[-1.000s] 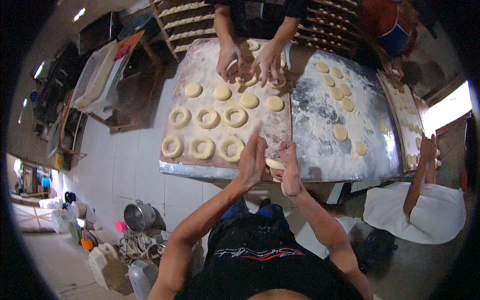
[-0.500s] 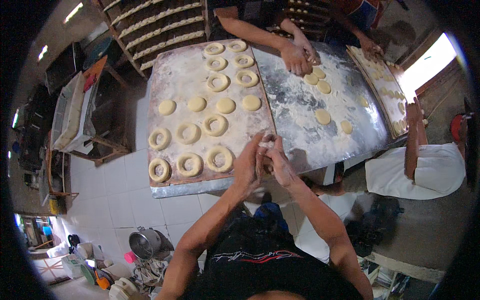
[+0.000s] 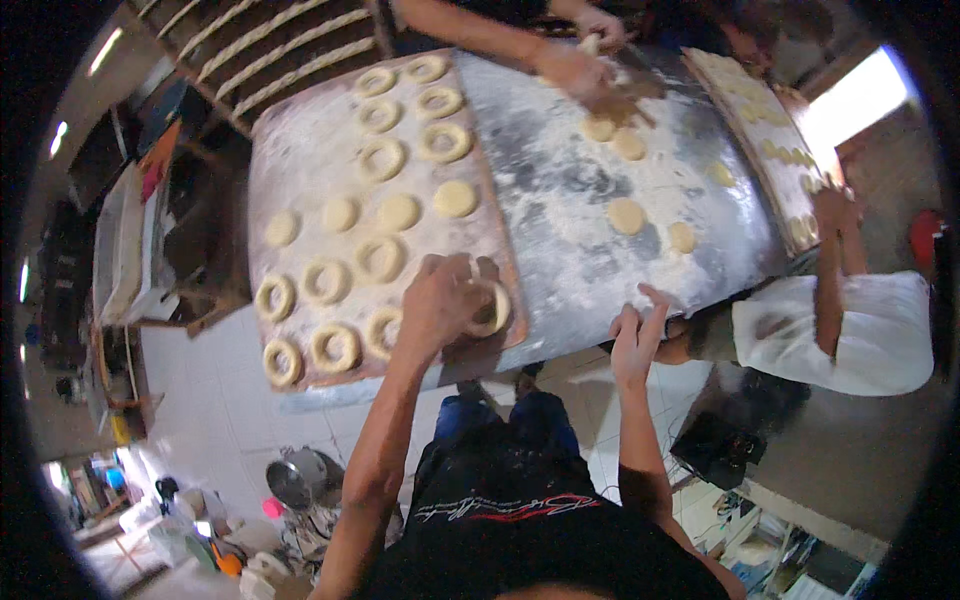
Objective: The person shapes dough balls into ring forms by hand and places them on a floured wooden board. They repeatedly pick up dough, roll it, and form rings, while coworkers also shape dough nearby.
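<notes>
My left hand is at the near right corner of a floured wooden board. Its fingers are curled on a pale dough ring, partly hidden by the hand. My right hand is held apart over the near edge of the metal tabletop, fingers stretched out and holding nothing. More dough rings, such as one dough ring, lie in rows on the board. A row of flat dough discs crosses its middle. Loose dough discs lie on the floured metal to the right.
Across the table a co-worker's hands are over the dough discs, blurred. A person in a white shirt stands at the right, by another board of dough pieces. A rack of dough trays stands behind. A metal pot is on the floor.
My hands, together before, have parted. The left moved left and down onto the board with a dough ring; the right moved right and opened. The view has shifted, and the co-worker's hands have moved.
</notes>
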Demonstrator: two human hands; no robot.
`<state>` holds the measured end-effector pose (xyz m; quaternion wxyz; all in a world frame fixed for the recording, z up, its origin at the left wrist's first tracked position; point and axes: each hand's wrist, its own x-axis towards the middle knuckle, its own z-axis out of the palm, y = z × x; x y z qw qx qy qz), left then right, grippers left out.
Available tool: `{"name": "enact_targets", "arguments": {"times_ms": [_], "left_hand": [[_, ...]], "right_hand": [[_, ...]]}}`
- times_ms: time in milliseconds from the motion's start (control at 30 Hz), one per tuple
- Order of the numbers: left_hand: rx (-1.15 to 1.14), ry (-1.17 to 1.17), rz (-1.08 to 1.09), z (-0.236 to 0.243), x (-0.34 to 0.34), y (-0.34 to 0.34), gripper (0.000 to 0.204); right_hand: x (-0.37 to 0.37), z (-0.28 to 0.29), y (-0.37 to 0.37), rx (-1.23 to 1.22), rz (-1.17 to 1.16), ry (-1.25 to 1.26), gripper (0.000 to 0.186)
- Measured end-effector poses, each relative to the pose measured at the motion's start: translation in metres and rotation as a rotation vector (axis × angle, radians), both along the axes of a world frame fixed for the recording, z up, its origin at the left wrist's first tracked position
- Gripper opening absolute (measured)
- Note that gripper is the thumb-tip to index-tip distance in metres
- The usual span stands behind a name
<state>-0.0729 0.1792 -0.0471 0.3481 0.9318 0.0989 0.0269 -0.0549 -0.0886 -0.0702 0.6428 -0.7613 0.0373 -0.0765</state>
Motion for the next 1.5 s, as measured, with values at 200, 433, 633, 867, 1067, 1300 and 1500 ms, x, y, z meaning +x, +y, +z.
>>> {"name": "enact_targets", "arguments": {"times_ms": [200,433,633,867,1067,1300,1500], "left_hand": [[0.036,-0.296,-0.167,-0.025,0.129,-0.116,0.042],[-0.25,-0.034,-0.126,-0.035,0.186,-0.2,0.036],[-1.008,-0.12,-0.03,0.005,0.135,-0.178,0.026],[-0.885,-0.042,-0.085,0.05,0.09,-0.109,0.05],[-0.231,-0.151,-0.226,0.055,0.089,-0.049,0.088],[-1.262,0.175,-0.089,0.048,0.067,-0.009,0.068],[-1.077,-0.437,0.313,0.022,0.066,-0.025,0.048]], "right_hand": [[0.022,0.0,-0.05,0.039,-0.12,0.038,0.023],[0.075,0.004,-0.09,-0.03,-0.06,0.094,0.018],[0.125,0.009,-0.058,0.175,0.301,0.085,0.023],[0.11,0.053,-0.003,0.567,0.643,0.307,0.04],[0.104,0.057,0.061,-0.3,0.454,-0.466,0.042],[0.092,0.06,0.096,-0.66,0.628,-0.097,0.055],[0.055,0.064,0.122,0.503,0.612,0.231,0.047]]}}
